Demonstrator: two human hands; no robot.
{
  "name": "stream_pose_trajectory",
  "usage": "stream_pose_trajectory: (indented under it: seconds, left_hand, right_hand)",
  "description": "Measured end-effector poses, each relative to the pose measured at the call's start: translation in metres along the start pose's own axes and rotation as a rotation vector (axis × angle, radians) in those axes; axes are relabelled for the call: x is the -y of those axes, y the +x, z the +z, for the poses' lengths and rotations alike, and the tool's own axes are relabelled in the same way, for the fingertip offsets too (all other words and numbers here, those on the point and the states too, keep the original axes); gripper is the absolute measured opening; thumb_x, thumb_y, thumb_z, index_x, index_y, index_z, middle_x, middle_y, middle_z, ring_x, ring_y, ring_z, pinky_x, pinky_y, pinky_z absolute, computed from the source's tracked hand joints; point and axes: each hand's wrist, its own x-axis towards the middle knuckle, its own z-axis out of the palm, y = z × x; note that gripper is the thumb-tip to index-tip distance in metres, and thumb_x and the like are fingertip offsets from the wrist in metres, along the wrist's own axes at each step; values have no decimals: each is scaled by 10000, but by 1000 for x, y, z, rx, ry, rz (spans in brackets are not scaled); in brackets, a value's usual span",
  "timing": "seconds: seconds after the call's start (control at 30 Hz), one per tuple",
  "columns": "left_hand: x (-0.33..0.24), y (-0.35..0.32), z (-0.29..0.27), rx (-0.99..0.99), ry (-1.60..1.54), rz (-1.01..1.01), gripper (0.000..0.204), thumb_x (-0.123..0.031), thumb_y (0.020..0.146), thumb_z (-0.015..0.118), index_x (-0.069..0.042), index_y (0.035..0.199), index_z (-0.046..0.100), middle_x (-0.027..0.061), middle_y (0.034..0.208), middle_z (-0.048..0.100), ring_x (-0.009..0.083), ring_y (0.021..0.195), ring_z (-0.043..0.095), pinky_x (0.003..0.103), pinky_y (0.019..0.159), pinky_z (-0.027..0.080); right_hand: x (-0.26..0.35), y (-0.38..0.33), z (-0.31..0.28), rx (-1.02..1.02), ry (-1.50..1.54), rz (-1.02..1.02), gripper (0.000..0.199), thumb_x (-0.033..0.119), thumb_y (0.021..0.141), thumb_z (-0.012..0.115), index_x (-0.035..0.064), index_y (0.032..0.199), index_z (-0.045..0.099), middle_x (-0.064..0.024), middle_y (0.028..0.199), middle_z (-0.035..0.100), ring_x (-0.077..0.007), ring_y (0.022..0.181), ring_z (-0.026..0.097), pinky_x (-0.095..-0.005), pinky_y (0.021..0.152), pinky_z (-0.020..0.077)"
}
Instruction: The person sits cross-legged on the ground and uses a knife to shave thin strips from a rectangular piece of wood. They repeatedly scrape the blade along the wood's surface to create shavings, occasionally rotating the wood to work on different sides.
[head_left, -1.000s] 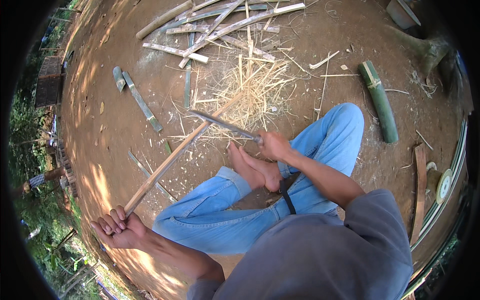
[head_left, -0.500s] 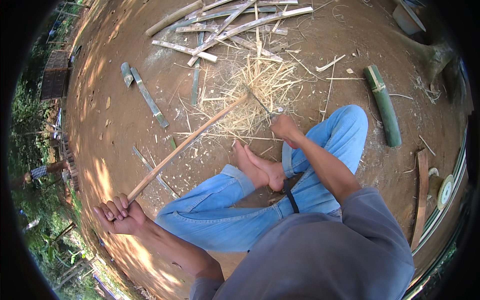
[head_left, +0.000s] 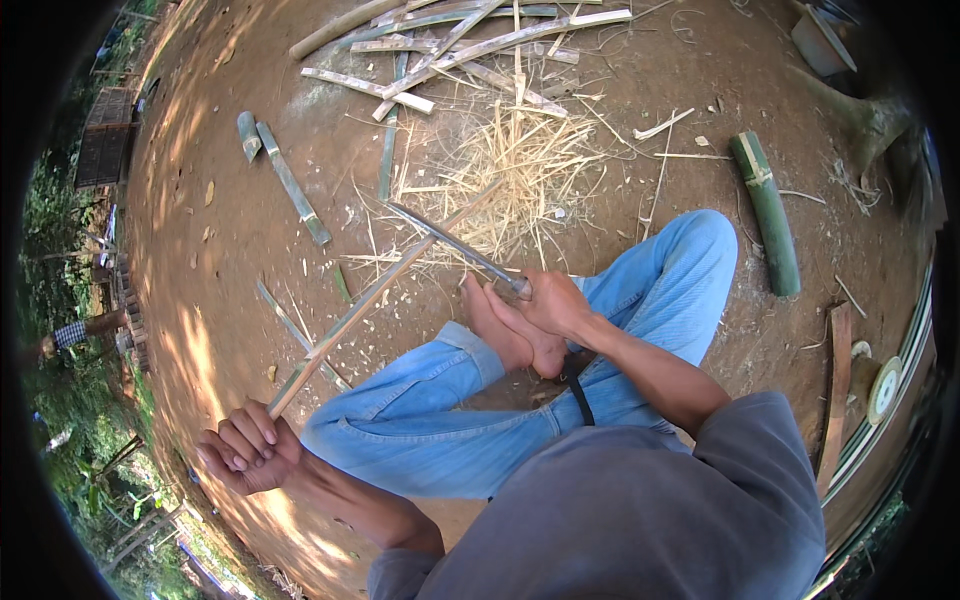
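My left hand (head_left: 252,447) is closed around the near end of a long bamboo strip (head_left: 365,300). The strip slants up and away to the right, its far end over a heap of pale shavings (head_left: 535,160). In my right hand (head_left: 552,302) is the handle of a long-bladed knife (head_left: 455,243). The blade points to the upper left and crosses the strip partway along; whether it is cutting in cannot be made out. My bare feet (head_left: 510,330) lie crossed just below the knife, and my legs are folded on the ground.
Split bamboo pieces (head_left: 480,62) lie piled at the far side. A thick green bamboo section (head_left: 768,215) lies at right, near a wooden plank (head_left: 836,390) and a round pale disc (head_left: 884,390). Shorter green pieces (head_left: 292,185) lie at left. A basin (head_left: 822,42) stands at upper right.
The knife has moved from the strip's far end back toward me, and its blade now lies across the strip. My right hand has come nearer; my left hand has shifted slightly down.
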Motion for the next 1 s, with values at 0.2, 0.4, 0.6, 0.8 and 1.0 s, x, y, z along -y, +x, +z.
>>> stream_pose_trajectory:
  seconds: [0.2, 0.4, 0.6, 0.8, 1.0]
  left_hand:
    - [-2, 5, 3, -38, 1, -3, 448, -261, 1041, 353, -152, 609, 406, -26, 419, 314, 77, 350, 233, 257, 437, 345]
    - [1, 7, -1, -72, -5, 14, 441, -252, 1037, 358, -155, 608, 394, -21, 403, 306, 76, 341, 224, 251, 423, 332]
    - [0, 17, -4, -38, -13, -19, 440, -262, 1039, 357, -155, 614, 399, -33, 409, 302, 77, 341, 231, 252, 428, 343]
    - [-4, 16, -17, -27, -21, -24, 425, -253, 1043, 356, -155, 632, 401, -40, 427, 315, 71, 354, 244, 255, 450, 344]
    - [-2, 18, -19, -99, 14, -19, 422, -242, 1041, 362, -149, 631, 407, -30, 421, 286, 76, 365, 216, 259, 442, 319]
  right_hand:
    - [-1, -14, 4, 105, 1, -169, 248, 210, 859, 571, -19, 930, 633, -253, 730, 649, -440, 679, 645, -520, 658, 515]
    - [-25, 28, -5, 77, -17, -25, 242, 195, 850, 571, 1, 974, 643, -268, 761, 648, -442, 740, 647, -509, 685, 511]
    - [-96, 71, 20, 29, -51, 266, 277, 201, 798, 618, -12, 972, 648, -276, 814, 659, -433, 791, 657, -508, 720, 514]
    - [-63, 44, 18, 63, -13, -66, 233, 187, 797, 599, -12, 901, 660, -276, 783, 648, -433, 777, 651, -501, 705, 505]
    - [-127, 93, -4, 14, -172, 255, 305, 252, 857, 623, -9, 1010, 665, -283, 915, 662, -423, 892, 652, -500, 801, 510]
